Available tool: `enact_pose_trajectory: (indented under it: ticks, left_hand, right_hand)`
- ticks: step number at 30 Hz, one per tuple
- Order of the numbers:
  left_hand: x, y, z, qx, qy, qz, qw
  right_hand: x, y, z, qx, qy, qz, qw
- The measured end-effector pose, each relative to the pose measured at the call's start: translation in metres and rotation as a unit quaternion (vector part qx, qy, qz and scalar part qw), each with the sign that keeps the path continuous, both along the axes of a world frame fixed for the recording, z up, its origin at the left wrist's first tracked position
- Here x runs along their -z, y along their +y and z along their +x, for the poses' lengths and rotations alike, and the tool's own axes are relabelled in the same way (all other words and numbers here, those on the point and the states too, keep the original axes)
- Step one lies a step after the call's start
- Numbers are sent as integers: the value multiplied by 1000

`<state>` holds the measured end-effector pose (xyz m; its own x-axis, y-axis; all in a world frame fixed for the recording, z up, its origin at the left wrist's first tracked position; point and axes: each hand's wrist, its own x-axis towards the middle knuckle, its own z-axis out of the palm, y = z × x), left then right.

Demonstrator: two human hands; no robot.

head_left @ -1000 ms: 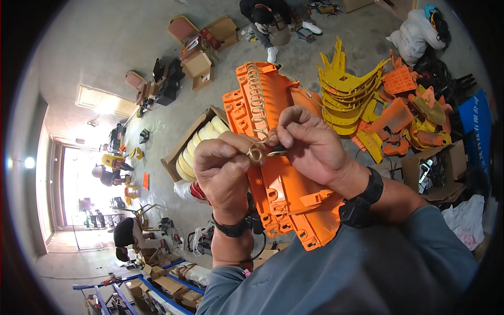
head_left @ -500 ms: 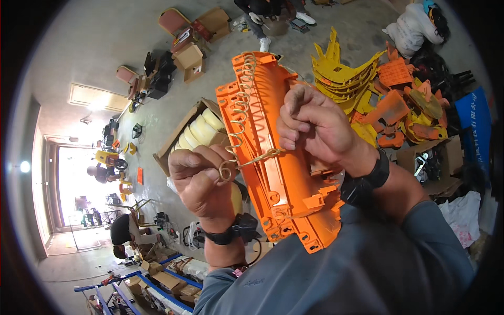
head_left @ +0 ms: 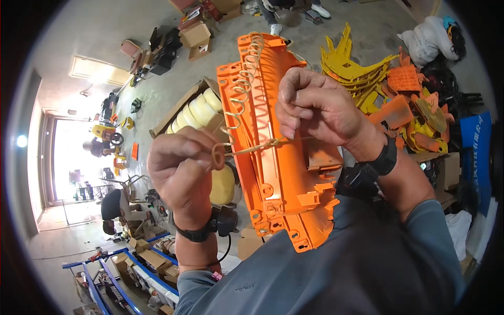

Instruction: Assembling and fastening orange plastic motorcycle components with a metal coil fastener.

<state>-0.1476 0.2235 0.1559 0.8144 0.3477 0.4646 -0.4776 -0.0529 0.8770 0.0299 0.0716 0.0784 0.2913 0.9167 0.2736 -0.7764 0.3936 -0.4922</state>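
A tan coiled wire (head_left: 242,89) runs down the long orange plastic housing (head_left: 294,173), which lies tilted in front of my body. My left hand (head_left: 181,170) pinches the lower loop of the wire between thumb and fingers, left of the housing. From that loop the wire stretches across the orange surface to a twisted knot. A thin strand leads from the knot toward my right hand (head_left: 320,107), which hovers over the housing's right side with curled, pinched fingers. Whatever is between those fingers is hidden.
Behind my left hand stands a cardboard box of pale yellow rolls (head_left: 197,113). Stacked yellow parts (head_left: 354,68) and a heap of orange pieces (head_left: 391,113) lie to the right. Blue-framed racks (head_left: 123,268) hold boxes at lower left. Other people are farther off.
My left hand has moved left and slightly down, drawing the wire loop away from the housing. My right hand has risen slightly. The whole view has shifted a little.
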Motion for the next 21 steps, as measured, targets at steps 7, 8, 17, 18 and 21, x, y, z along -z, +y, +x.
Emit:
enact_pose_trajectory:
  ticks: [7,8,17,18,21]
  left_hand:
    - [14,-1,17,-56,47,-135,988]
    - [17,-1,20,-46,43,-115,991]
    - [20,-3,30,-33,53,-149,987]
    - [19,-5,31,-35,53,-146,987]
    - [17,-15,32,-58,48,-155,985]
  right_hand:
    - [7,-8,-5,122,1,-25,992]
    - [9,-12,-5,119,0,-19,993]
    - [26,-50,-8,142,-59,-129,980]
    - [27,-51,-10,139,-86,-152,975]
    - [26,-52,-17,142,-157,-188,959]
